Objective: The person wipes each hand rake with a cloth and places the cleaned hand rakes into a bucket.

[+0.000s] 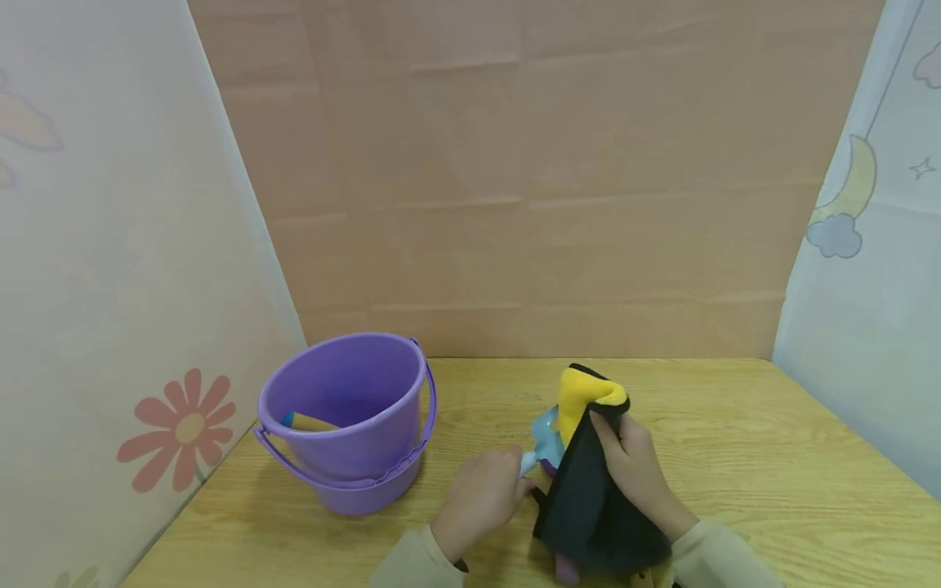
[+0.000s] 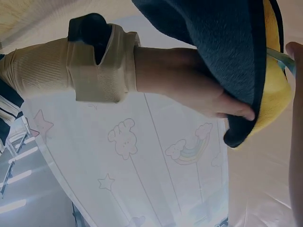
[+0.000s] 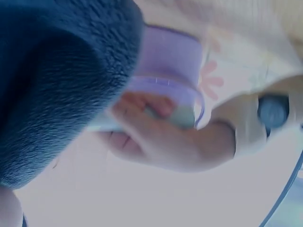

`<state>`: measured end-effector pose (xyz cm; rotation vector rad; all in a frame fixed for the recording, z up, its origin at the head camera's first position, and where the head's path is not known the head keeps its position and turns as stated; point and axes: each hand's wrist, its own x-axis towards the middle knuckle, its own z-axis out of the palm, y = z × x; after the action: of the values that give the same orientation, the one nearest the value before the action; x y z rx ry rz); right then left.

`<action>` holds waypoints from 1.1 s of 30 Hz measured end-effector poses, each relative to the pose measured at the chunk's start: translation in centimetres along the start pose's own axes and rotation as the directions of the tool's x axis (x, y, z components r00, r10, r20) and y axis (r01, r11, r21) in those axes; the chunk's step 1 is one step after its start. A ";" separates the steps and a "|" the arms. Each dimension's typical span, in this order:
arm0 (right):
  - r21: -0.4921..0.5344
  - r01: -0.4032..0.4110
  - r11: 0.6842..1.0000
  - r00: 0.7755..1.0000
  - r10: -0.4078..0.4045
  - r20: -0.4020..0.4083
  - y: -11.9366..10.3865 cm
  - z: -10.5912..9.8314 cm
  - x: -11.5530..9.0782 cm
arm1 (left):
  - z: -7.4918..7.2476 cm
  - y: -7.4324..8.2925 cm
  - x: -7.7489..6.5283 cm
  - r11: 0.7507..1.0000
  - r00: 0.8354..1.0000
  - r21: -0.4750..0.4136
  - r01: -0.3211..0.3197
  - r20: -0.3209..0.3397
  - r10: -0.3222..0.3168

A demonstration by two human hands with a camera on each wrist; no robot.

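Note:
Near the front of the table, my left hand (image 1: 481, 494) grips the handle of a light blue toy tool (image 1: 547, 437), its wider head pointing away from me; it looks like a shovel. My right hand (image 1: 641, 465) pinches the upper edge of a two-sided cloth (image 1: 599, 506), dark grey on one face and yellow on the other, with black edging. The cloth hangs down, its yellow side overlapping the tool's head in the head view. In the right wrist view the cloth hides part of the tool, while the left hand (image 3: 161, 142) stays curled round the handle.
A purple bucket (image 1: 353, 457) stands to the left, its handle lowered and a yellow-and-blue thing (image 1: 312, 422) inside. Below the cloth a pink piece (image 1: 566, 569) and a brown piece (image 1: 641, 579) peek out. Printed sheets flank the wooden table (image 1: 772, 457).

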<state>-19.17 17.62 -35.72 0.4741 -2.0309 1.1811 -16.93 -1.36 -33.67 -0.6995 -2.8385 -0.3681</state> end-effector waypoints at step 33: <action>0.656 -0.656 0.374 0.705 0.615 0.355 -0.2 -1.5 1.2 | -2.1 -0.5 0.0 0.976 0.989 -0.215 -0.025 -0.150 -0.007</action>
<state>-19.24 18.88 -34.25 0.0306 -1.6848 2.5793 -16.90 -2.37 -31.81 -0.6913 -2.6769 -0.7060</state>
